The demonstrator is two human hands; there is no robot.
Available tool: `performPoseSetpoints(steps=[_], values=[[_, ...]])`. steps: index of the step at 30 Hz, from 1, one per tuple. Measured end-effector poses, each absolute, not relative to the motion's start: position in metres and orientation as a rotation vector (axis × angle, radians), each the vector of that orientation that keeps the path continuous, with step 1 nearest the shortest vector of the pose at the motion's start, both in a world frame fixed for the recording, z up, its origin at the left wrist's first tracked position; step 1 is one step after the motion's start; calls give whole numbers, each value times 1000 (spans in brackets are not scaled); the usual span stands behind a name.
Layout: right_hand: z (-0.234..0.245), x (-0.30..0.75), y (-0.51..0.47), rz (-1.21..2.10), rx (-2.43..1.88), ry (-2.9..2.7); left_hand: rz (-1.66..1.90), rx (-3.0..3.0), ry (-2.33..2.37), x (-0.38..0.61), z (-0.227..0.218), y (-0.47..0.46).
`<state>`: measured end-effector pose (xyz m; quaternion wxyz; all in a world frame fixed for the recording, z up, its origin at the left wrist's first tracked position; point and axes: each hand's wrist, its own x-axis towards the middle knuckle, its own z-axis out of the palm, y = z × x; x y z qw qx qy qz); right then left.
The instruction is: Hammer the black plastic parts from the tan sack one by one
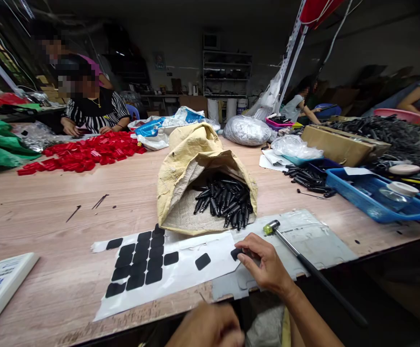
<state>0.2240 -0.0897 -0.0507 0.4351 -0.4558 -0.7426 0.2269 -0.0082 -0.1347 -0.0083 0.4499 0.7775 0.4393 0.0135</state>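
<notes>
**A:** Head view first: what have the fingers got?

**B:** The right hand [266, 267] has its fingers [249, 246] pinched narrow, thumb to forefinger, on one black pad [236, 253]. It sits at their very tips, on the right edge of the white sheet [195, 282], where the sheet meets a grey mat [314, 241].

**A:** And the other hand?

**B:** The left hand [206, 327] is low at the bottom of the frame, off the worktop [51, 207] and nearer than the sheet. It looks curled, but I cannot tell whether its fingers hold anything.

**A:** What room is there around the pinch?

**B:** Left of it the sheet is bare as far as one loose pad. The worktop's near edge runs just under the wrist. A hammer [272, 226] lies just right of the hand on the mat, head away, with its handle reaching out past that edge. Behind the hand, the open mouth of a sack [191, 159] is near, filled with black sticks [224, 197].

**A:** Counts?

**B:** One pad is held and one lies alone mid-sheet. One sits apart at the sheet's top left. The other pads [141, 262] form a block of about fifteen; their edges run together, so the count is not exact. There is one hammer and one sack, and the sticks are too many to count. Farther off are a heap of red pieces [83, 154] on the left and a blue tray [376, 205] on the right.
</notes>
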Motion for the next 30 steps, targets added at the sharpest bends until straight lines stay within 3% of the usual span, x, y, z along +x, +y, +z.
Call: performPoseSetpoints(steps=[5,10,17,22,27,30], values=[[-51,223,-90,489,-1164,-1827,631,2162,1737,7,11,-28],[-50,224,-86,485,-1191,-1843,446,2111,2161,13,-5,53],[-52,223,-85,436,-1181,-1838,327,2104,2181,6,-4,39],[-54,230,-84,186,-1200,-1714,532,2307,1954,0,-8,-8],[-52,265,-84,-271,-1714,-1468,778,2215,1309,4,-33,-37],[-53,287,-90,-286,-2074,-1476,806,2173,1228,7,-46,-40]])
